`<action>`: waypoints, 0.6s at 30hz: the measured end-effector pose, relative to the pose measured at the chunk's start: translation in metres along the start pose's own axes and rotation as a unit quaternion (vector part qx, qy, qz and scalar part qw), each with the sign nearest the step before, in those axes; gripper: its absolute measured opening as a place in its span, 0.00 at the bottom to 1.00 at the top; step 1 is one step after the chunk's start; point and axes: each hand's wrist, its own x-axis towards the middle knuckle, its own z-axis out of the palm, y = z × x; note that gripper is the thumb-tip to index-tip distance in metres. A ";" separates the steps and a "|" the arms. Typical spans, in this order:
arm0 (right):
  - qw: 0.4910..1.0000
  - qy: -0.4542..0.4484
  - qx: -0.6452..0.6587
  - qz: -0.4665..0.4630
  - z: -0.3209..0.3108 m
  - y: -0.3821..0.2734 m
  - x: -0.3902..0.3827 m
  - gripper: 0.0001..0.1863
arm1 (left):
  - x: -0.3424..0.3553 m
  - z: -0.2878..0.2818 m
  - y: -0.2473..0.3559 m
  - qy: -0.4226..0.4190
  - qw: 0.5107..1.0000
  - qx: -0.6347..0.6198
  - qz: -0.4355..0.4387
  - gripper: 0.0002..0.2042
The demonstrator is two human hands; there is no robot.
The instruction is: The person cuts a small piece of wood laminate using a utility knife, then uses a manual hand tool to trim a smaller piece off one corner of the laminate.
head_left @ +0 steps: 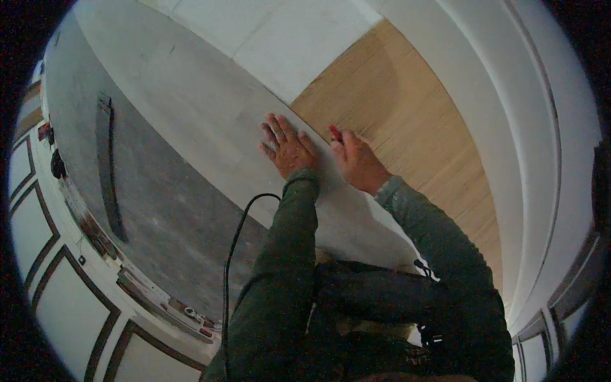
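Observation:
My left hand (290, 148) lies flat with spread fingers on a light grey sheet (203, 108), close to its long edge. Just right of it, my right hand (360, 164) is closed round a small red tool (335, 133). The tool's tip meets the line where the grey sheet borders a wood-grained surface (407, 95). Most of the tool is hidden in my fingers, so its exact kind cannot be made out.
White panels (254, 28) lie beyond the sheet. A black cable (227, 274) runs beside my left arm. On the dark grey surface (172, 210) at left rests a long dark strip (108, 172). Small tools (194, 314) lie along its lower left edge. A pale curved wall (509, 127) stands right.

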 end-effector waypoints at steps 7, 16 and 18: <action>0.999 0.008 0.005 -0.032 0.028 -0.028 0.028 0.18 | -0.003 -0.002 -0.006 -0.051 0.998 0.021 0.002 0.32; 1.000 0.011 -0.016 -0.005 0.035 -0.030 0.043 0.21 | -0.001 -0.001 -0.008 -0.054 0.998 0.026 0.003 0.31; 0.999 0.023 -0.020 -0.015 0.038 -0.026 0.043 0.21 | -0.002 0.000 -0.007 -0.050 0.998 0.026 0.004 0.32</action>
